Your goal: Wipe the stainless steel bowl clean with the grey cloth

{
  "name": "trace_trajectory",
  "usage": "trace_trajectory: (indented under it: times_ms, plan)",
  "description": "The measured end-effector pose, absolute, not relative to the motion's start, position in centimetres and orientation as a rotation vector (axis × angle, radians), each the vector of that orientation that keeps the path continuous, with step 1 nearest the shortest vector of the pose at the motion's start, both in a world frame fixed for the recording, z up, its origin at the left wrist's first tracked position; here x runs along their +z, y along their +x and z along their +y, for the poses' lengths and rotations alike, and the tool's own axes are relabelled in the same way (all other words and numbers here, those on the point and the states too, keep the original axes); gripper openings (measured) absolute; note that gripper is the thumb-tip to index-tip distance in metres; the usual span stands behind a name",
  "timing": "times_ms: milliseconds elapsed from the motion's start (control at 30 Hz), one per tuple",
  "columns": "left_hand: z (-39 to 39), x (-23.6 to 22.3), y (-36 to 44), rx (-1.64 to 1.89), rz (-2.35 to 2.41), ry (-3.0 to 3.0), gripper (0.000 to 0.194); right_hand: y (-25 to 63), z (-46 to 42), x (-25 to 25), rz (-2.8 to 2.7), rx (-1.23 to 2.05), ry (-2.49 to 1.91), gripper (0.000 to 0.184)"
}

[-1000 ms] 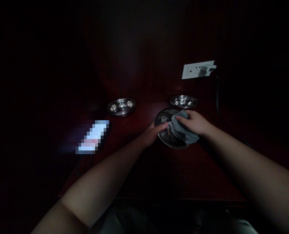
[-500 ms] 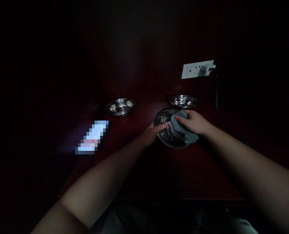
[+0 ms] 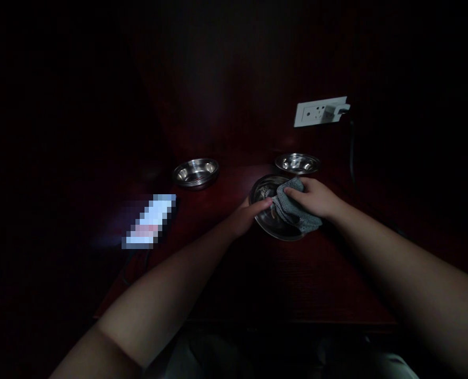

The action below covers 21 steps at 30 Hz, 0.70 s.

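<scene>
A shiny metal bowl (image 3: 271, 223) is tilted up above the dark red table, its inside facing me. My left hand (image 3: 246, 215) grips its left rim, thumb over the inside and the other fingers hidden behind. A grey-green woven cloth (image 3: 300, 210) lies over the right side of the bowl. My right hand (image 3: 310, 196) is closed on the cloth at the bowl's right rim, thumb on top; its other fingers are out of sight under the cloth.
Stacked metal bowls (image 3: 196, 173) stand at the back left, and another metal bowl (image 3: 297, 163) at the back right. A lit, pixelated phone-like screen (image 3: 150, 221) lies left, with a cable below it. A wall socket (image 3: 320, 111) holds a plug with a hanging cord (image 3: 351, 152).
</scene>
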<state>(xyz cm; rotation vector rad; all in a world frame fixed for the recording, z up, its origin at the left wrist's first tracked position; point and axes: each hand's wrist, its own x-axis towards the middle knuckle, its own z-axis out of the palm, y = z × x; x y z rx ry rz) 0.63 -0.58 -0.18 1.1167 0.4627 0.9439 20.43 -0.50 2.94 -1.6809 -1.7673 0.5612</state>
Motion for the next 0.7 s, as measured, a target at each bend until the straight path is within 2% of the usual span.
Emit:
trace_trajectory:
  times_ms: [700]
  plan:
    - [-0.81,-0.01,0.68,0.944,0.488,1.102,0.062,20.37,-0.53,3.01,-1.768,0.556,-1.686,0.026]
